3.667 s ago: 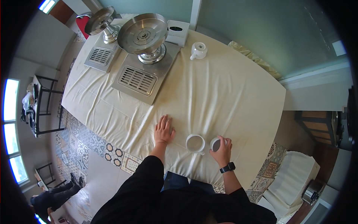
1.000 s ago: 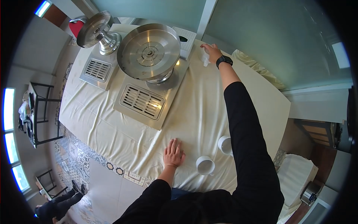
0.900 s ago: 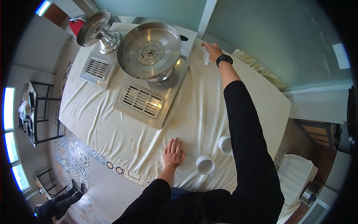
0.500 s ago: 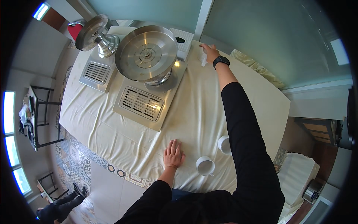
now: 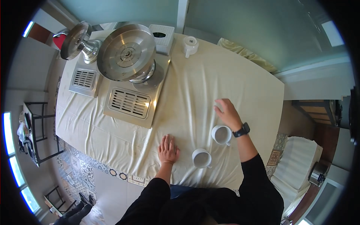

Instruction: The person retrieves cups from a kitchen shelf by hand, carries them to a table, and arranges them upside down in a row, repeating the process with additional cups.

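Table first: cream cloth over it, creased in long ridges, so a cup foot probably sits truest between folds. On its far left, the large steel stand with its wide bowl, then the smaller steel stand beside it; both well apart from the cups, and best kept so by any sweep of the arm. White tissue box behind the large stand's base. Left hand lies palm down on the cloth, fingers spread a little, holding nothing; a sound brace, I judge, pinning the cloth. Right hand is past the second cup, its grip empty, thumb and fingers apart; whether it touches the cloth I cannot tell. Cups, three, all white: the upturned cup by the far edge, base up, handle toward the person; the second cup, mouth up, just beside the right wrist; the near cup, mouth up, closer to the body. Lifting the wrist here seems wise, the rim being so close. Smallest, the watch, near that rim: a likely knock. Handles look slim; holding a cup round its wall should be steadier.
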The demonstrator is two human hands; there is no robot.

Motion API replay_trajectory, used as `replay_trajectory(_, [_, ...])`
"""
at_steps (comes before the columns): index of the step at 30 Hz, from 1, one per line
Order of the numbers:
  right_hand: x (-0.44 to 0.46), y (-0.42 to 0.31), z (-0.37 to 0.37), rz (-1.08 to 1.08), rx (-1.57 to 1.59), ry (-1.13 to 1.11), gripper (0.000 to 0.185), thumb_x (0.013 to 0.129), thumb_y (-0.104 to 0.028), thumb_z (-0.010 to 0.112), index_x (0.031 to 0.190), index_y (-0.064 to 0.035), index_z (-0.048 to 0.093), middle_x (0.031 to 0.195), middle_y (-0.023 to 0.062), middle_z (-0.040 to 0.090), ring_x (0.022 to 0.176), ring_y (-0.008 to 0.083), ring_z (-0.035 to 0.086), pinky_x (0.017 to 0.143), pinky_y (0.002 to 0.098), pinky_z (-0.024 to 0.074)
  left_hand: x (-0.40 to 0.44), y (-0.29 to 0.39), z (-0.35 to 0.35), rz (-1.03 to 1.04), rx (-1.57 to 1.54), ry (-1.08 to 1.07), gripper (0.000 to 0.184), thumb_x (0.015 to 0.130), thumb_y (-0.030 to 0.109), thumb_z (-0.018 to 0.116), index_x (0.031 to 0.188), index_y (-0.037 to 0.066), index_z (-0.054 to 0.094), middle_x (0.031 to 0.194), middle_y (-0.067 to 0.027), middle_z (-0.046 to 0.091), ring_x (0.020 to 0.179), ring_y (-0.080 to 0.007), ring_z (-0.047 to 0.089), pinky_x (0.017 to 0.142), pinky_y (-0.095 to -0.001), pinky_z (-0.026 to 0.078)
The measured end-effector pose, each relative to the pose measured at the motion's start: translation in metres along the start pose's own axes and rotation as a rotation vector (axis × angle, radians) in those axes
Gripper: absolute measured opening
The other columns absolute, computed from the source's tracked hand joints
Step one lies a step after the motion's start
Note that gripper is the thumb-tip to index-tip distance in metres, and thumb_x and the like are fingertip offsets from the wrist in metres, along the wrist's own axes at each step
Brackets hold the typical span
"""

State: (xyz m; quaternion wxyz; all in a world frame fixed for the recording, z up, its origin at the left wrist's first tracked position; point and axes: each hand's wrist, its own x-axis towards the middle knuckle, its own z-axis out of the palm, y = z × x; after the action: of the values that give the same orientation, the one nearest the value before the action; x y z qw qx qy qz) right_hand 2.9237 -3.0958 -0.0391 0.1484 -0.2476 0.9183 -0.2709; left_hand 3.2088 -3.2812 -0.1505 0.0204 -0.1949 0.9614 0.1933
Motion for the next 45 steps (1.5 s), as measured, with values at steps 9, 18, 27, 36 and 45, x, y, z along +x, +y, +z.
replay_trajectory(9, [-0.117,-0.019,0.023,0.307,0.023,0.007,0.083,0.061,-0.017,0.082,0.134,-0.0237,0.043,0.133,0.0194,0.038,0.117,0.0435,0.046,0.092,0.0496,0.0474,0.003,0.002,-0.001,-0.009,0.054,0.002,0.058,0.078,0.03,0.055,0.133,0.017,0.047,0.147,-0.0079,0.036,0.138,-0.0271,0.031,0.105,-0.0467,0.029])
replay_trajectory(18, [-0.074,-0.01,0.046,0.385,0.329,0.115,0.077,0.066,-0.032,0.081,0.132,-0.0138,0.046,0.12,0.0202,0.047,0.106,0.0379,0.053,0.089,0.0447,0.0476,0.003,0.006,-0.004,-0.021,0.04,-0.019,0.06,0.076,0.028,0.056,0.134,0.017,0.044,0.148,-0.0095,0.034,0.139,-0.0283,0.028,0.107,-0.0462,0.027])
replay_trajectory(27, [0.025,-0.011,0.071,0.419,1.08,-0.001,0.071,0.087,-0.044,0.06,0.14,-0.0021,0.04,0.119,0.0157,0.057,0.1,0.02,0.06,0.059,0.0301,0.0536,0.003,0.006,-0.006,-0.039,0.015,-0.035,0.059,0.076,0.029,0.056,0.133,0.017,0.046,0.147,-0.0088,0.034,0.139,-0.0275,0.029,0.108,-0.046,0.026])
replay_trajectory(36, [0.054,0.013,0.081,0.475,1.343,0.071,0.055,0.096,-0.049,0.043,0.134,-0.0092,0.047,0.116,0.0094,0.056,0.105,0.0222,0.056,0.066,0.0383,0.0545,0.003,0.005,-0.004,-0.022,0.02,-0.008,0.058,0.076,0.029,0.056,0.132,0.017,0.047,0.147,-0.0091,0.036,0.138,-0.0274,0.03,0.105,-0.046,0.028])
replay_trajectory(45, [0.026,0.041,0.07,0.694,1.398,0.166,0.048,0.099,-0.044,0.035,0.121,-0.0023,0.047,0.111,0.0158,0.059,0.091,0.0264,0.065,0.067,0.0391,0.0596,0.003,0.005,-0.005,-0.032,0.022,-0.025,0.058,0.077,0.03,0.055,0.133,0.017,0.046,0.147,-0.0092,0.035,0.138,-0.0282,0.03,0.107,-0.0464,0.026])
